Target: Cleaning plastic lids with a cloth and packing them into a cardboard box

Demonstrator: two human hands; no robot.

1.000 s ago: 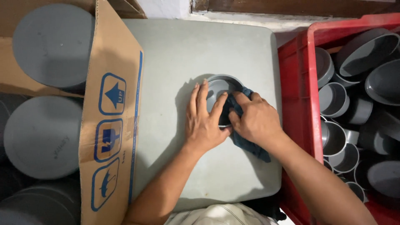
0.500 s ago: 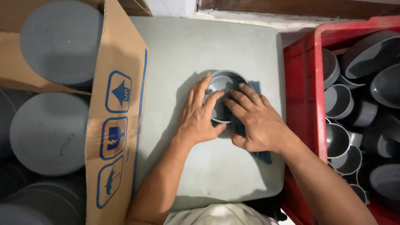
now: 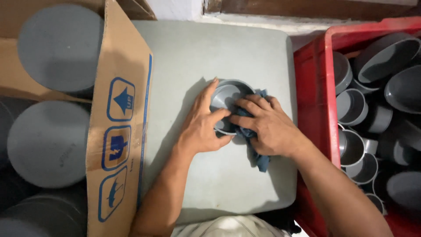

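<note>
A grey plastic cap (image 3: 229, 93), round and open side up, sits near the middle of a small pale table (image 3: 210, 48). My left hand (image 3: 202, 125) lies over the cap's left rim and holds it. My right hand (image 3: 265, 125) presses a dark blue cloth (image 3: 258, 156) against the cap's right side and inner wall. Part of the cloth hangs out below my right hand onto the table. Both hands hide the cap's lower half.
A red crate (image 3: 313, 87) filled with several grey caps and pipe fittings stands on the right. On the left an open cardboard box flap (image 3: 120, 131) leans over stacked grey round caps (image 3: 48, 140). A wall edge runs along the back.
My right hand has slid with the cloth over the cap's right side. The left hand has stayed on the cap, and the view has shifted slightly.
</note>
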